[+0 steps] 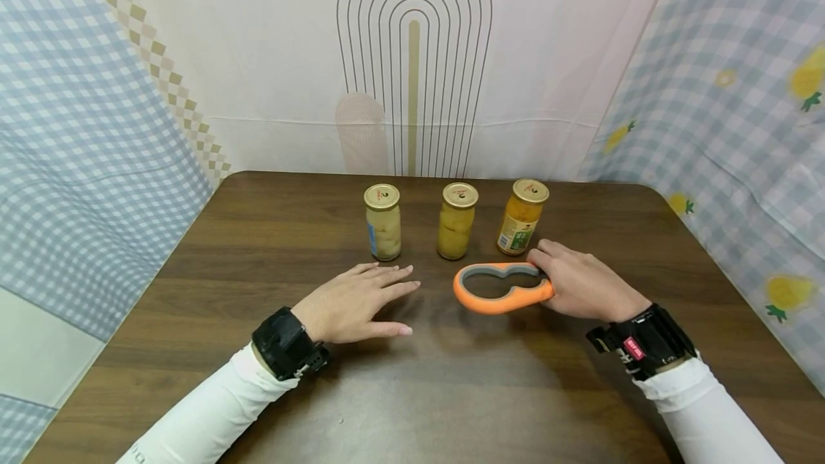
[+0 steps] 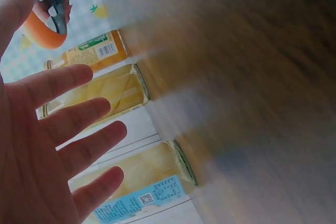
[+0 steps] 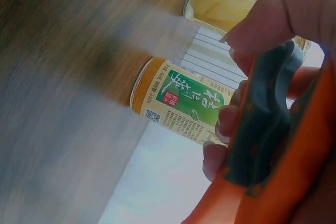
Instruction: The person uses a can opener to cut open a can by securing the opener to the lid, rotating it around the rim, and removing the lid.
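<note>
My right hand (image 1: 583,281) grips an orange jar opener (image 1: 499,305) with grey ridged inner pads, its fingers curled round one end. The opener's loop points left, in front of the jars, and nothing is inside it. My left hand (image 1: 361,306) is spread palm down with straight fingers, holding nothing, in front of the left jar. Three upright glass jars with gold lids stand in a row: a pale jar (image 1: 384,228) with a blue label, a yellow jar (image 1: 455,228) in the middle, and an orange jar (image 1: 518,224) whose green and cream label (image 3: 189,95) faces the right wrist camera.
The jars stand on a dark wooden table (image 1: 290,213) near its far edge. Behind it hangs a white cloth (image 1: 271,56) with arched lines. Blue checked cloths hang on the left (image 1: 97,127) and right (image 1: 728,142), the right one with pineapples.
</note>
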Demonstrator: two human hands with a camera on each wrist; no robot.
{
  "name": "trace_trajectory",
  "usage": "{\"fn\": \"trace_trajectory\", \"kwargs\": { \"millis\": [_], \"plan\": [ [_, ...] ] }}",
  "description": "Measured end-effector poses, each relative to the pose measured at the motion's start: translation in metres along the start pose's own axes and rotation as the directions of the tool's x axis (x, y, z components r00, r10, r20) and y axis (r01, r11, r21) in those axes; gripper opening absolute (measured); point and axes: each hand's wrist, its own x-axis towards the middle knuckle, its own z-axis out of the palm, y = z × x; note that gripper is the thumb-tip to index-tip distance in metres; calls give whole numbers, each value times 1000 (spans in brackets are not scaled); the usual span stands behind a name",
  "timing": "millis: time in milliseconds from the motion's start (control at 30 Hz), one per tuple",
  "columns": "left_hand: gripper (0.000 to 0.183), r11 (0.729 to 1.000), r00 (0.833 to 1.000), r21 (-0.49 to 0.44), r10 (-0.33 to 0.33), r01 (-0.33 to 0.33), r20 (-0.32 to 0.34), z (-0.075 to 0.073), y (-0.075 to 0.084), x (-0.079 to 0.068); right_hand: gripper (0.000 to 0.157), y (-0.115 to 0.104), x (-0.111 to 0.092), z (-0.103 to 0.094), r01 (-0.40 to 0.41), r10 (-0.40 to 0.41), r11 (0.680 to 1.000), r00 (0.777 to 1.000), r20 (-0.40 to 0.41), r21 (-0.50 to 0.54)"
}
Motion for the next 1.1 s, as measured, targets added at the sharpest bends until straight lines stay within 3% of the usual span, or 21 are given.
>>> {"fn": "trace_trajectory", "kwargs": {
  "millis": [600,1100],
  "plan": [
    [76,1000,1000,7,-3,3,-1,2,-1,1,27,1,1,0,-6,5,1000,1000,9,9],
    [68,999,997,-19,26,-27,-67,4,7,9,42,2,2,-6,-18,17,999,999,37,28]
  ]
}}
